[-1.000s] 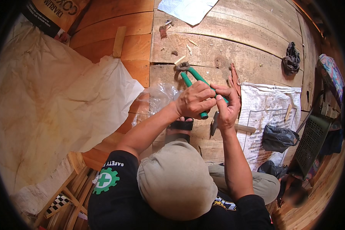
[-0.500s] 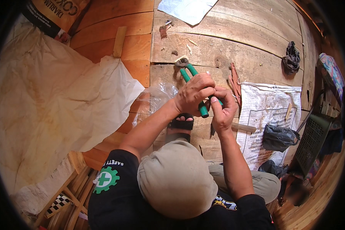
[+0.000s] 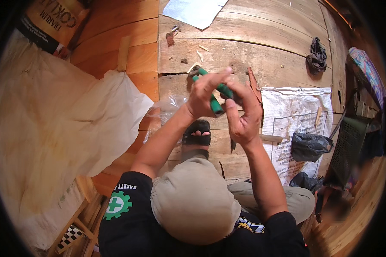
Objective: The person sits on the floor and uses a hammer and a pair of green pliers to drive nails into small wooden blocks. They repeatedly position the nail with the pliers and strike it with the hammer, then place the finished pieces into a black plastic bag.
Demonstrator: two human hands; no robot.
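Green-handled pincers [image 3: 216, 105] slant between my hands, their handles spread apart. Their dark jaws point away from me and meet a small pale strip [image 3: 194, 66] close to the floorboards. My left hand [image 3: 201, 95] is closed around the handles, one finger stretched out to the right. At the end of the other handle, my right hand [image 3: 245, 122] curls its thumb and fingers around the tip; motion blurs its fingertips, and the left hand hides part of the grip.
Right of my hands lies a white woven sack [image 3: 298, 100] with a black plastic bag [image 3: 311, 146] on it. A wooden handle [image 3: 271, 138] pokes out beside it. Reddish bark [image 3: 253, 83] lies beyond. Clear plastic [image 3: 165, 109] and a large pale sheet [image 3: 68, 115] lie left.
My hands and the pincers have shifted slightly left and up in the picture, as has the whole scene. The handles are further apart, and one left finger has straightened.
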